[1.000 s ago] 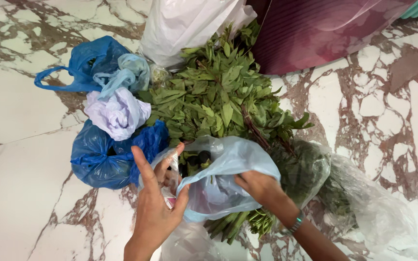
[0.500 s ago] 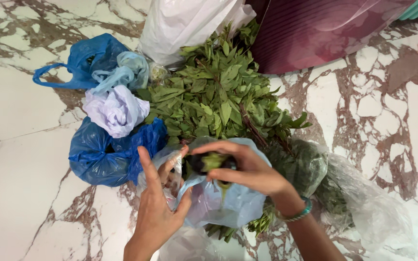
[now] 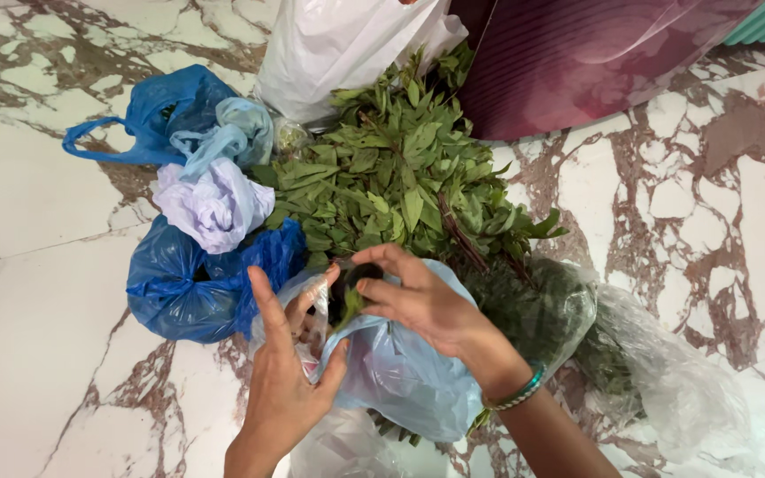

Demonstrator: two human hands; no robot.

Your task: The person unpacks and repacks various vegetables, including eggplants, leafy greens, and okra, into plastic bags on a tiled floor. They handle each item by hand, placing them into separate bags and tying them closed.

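My left hand (image 3: 285, 376) grips the rim of a pale blue plastic bag (image 3: 405, 372) and holds its mouth open on the marble floor. At that mouth my right hand (image 3: 418, 301), with a teal bracelet on the wrist, pinches a dark green vegetable (image 3: 351, 288). Only part of the vegetable shows between the fingers. The bag lies over green stalks, and a big bunch of leafy greens (image 3: 396, 181) is just beyond it.
Two dark blue bags (image 3: 192, 279), a light blue one and a crumpled lilac bag (image 3: 214, 204) lie at the left. A white bag (image 3: 338, 44) and a maroon bag (image 3: 577, 57) stand behind. A clear bag of greens (image 3: 560, 310) lies at the right.
My right hand came off the bag's outside, rose to its mouth with a dark green vegetable, then shifted slightly left. My left hand kept its hold.
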